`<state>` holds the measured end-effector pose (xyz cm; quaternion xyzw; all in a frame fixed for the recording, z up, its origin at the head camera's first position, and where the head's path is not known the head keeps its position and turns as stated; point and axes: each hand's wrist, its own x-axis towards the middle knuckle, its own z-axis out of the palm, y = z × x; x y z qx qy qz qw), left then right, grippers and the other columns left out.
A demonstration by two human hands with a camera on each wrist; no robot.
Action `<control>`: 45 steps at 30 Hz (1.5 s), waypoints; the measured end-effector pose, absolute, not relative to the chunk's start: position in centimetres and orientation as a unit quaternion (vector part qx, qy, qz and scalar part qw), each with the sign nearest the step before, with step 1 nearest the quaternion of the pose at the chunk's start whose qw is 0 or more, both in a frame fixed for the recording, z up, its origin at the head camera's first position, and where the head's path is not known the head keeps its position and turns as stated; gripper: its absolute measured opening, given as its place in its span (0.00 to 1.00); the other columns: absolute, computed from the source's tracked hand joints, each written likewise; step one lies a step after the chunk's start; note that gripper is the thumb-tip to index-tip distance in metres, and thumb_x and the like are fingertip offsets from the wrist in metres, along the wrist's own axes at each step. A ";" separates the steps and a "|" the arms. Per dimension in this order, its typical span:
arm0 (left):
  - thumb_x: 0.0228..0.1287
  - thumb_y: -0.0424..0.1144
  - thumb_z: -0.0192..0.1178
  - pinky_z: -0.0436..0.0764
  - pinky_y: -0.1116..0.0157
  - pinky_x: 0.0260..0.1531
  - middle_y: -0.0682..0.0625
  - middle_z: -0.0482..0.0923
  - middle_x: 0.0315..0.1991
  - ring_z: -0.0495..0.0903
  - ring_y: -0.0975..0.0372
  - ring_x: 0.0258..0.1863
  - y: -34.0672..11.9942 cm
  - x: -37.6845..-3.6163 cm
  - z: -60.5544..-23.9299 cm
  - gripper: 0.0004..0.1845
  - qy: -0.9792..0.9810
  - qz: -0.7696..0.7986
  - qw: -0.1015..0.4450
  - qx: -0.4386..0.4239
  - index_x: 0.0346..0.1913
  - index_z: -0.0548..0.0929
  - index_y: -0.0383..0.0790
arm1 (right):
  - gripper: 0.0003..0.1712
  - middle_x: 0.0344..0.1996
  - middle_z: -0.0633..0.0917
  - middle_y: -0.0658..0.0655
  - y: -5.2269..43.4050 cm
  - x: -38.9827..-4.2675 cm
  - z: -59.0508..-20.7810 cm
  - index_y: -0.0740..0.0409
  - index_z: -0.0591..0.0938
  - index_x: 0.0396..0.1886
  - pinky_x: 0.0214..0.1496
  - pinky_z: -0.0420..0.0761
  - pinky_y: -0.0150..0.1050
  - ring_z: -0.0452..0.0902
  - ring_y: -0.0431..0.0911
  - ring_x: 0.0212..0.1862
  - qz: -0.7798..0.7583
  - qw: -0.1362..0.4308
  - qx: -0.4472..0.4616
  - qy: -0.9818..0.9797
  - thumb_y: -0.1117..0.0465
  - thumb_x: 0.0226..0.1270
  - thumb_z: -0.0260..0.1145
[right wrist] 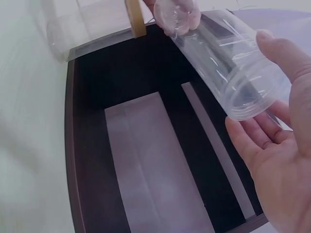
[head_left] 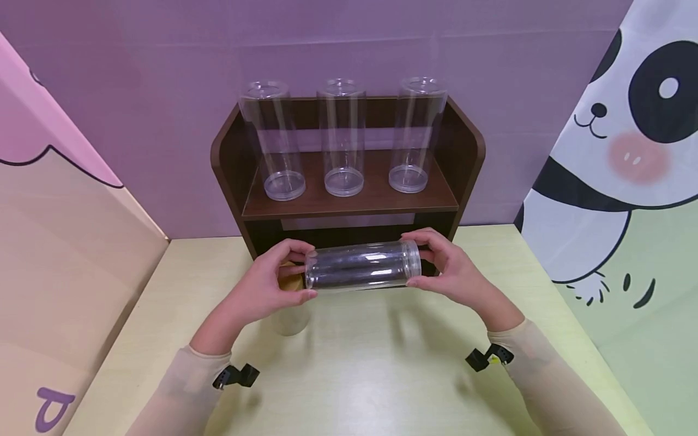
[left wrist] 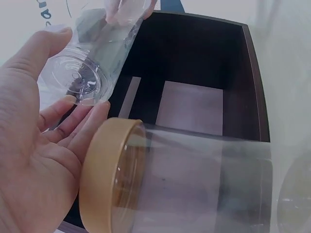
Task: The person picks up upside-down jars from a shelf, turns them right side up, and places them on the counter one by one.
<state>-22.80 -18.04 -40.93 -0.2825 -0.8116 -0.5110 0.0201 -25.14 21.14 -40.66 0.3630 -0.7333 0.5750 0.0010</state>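
The jar [head_left: 362,265] lies level, long axis 9 to 3 o'clock, left hand [head_left: 275,278] and right hand [head_left: 444,266] each pinching one end.

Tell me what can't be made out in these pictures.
- Head view: the lidded jar is mostly hidden behind the left hand and the held jar.
- Left wrist view: the lidded jar's far end is cut off by the frame edge.
- Right wrist view: the right hand is cut off at the edge.
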 end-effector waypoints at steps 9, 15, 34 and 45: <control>0.58 0.38 0.87 0.85 0.56 0.66 0.51 0.81 0.67 0.84 0.55 0.64 -16.8 -21.9 -40.1 0.41 -0.862 -0.422 0.037 -0.280 0.73 0.79 0.42 | 0.40 0.68 0.79 0.58 21.2 -25.9 -40.2 0.78 0.73 0.74 0.69 0.83 0.36 0.81 0.49 0.66 0.646 0.054 0.392 -0.653 0.79 0.63 0.79; 0.59 0.51 0.86 0.89 0.53 0.58 0.54 0.83 0.66 0.87 0.57 0.62 -15.3 -21.3 -39.9 0.40 -0.906 -0.314 0.071 -0.274 0.72 0.81 0.44 | 0.39 0.69 0.79 0.62 20.9 -26.1 -39.9 0.72 0.78 0.75 0.73 0.80 0.37 0.79 0.50 0.68 0.671 0.078 0.396 -0.623 0.70 0.66 0.82; 0.57 0.50 0.87 0.87 0.55 0.61 0.50 0.84 0.59 0.87 0.56 0.57 -11.5 -20.5 -42.3 0.43 -0.903 -0.343 0.069 -0.249 0.71 0.79 0.37 | 0.38 0.67 0.80 0.58 20.0 -25.6 -38.2 0.67 0.80 0.74 0.62 0.85 0.34 0.72 0.57 0.67 0.687 0.077 0.327 -0.644 0.60 0.68 0.84; 0.57 0.49 0.88 0.87 0.55 0.61 0.51 0.84 0.59 0.86 0.56 0.57 -10.6 -20.4 -43.0 0.43 -0.898 -0.365 0.055 -0.240 0.72 0.79 0.38 | 0.43 0.67 0.81 0.58 19.5 -25.9 -37.8 0.66 0.81 0.74 0.65 0.84 0.35 0.74 0.57 0.68 0.677 0.077 0.340 -0.648 0.52 0.65 0.85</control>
